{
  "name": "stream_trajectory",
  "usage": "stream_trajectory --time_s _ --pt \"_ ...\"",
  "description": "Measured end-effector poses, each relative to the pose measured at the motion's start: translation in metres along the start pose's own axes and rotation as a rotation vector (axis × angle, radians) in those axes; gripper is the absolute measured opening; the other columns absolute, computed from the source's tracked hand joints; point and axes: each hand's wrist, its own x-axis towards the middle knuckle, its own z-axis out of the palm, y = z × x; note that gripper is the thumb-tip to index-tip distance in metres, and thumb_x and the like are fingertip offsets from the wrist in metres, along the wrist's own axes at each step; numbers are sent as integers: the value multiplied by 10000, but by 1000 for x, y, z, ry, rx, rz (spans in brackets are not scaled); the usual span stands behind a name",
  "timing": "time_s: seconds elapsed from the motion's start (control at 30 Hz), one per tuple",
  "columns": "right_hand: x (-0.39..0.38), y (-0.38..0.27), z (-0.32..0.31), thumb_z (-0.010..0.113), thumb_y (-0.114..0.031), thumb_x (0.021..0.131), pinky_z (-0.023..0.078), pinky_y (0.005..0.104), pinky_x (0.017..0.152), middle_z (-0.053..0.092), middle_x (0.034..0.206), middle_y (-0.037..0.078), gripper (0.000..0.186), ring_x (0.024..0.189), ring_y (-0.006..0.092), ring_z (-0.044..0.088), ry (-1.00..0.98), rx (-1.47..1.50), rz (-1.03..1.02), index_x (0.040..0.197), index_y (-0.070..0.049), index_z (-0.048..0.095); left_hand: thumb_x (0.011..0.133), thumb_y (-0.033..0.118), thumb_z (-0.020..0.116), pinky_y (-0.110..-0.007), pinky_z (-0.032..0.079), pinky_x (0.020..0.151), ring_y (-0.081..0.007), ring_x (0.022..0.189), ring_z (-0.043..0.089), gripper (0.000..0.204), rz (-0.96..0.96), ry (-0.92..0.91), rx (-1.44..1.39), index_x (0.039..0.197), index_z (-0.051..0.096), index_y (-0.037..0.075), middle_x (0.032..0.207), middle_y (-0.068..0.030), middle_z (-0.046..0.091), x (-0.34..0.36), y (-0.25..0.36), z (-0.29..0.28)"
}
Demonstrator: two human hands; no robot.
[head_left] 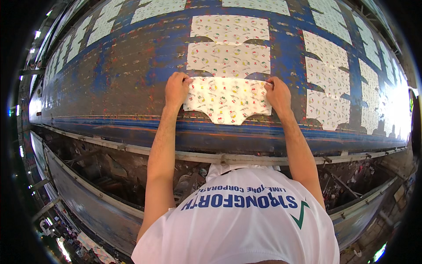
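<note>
My left hand [177,89] is closed, pinching the upper left corner of a white fabric cut piece [226,99] printed with small colourful cartoon figures. My right hand [277,92] pinches its upper right corner. The piece has curved cutouts along its lower edge and lies on or just over the stained blue-and-brown table [114,97], its top edge meeting two similar printed pieces [228,57] laid in a column beyond it. My forearms reach in from either side of my white printed shirt.
More printed pieces lie in columns at the right [327,88] and along the far side [105,22]. A metal rail [198,156] runs along the table's near edge, with a dark cluttered space below. Another long grey surface [88,185] sits at the lower left.
</note>
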Motion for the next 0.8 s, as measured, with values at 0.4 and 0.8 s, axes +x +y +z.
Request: stream_trajectory --time_s 0.4,0.8 --pt "15 -8 -11 771 -167 875 513 475 794 682 933 148 211 900 367 661 -199 -72 108 1018 -54 666 903 96 745 -473 497 848 -366 980 630 96 -8 92 -95 949 690 32 999 -150 682 -6 -3 12" --pt "-1 -19 -15 760 -94 887 484 470 809 642 937 143 228 908 351 595 -114 -19 -48 1069 -46 632 936 148 731 -476 493 877 -380 997 599 177 -23 -19 139 1043 659 27 1053 -176 627 -6 15 8"
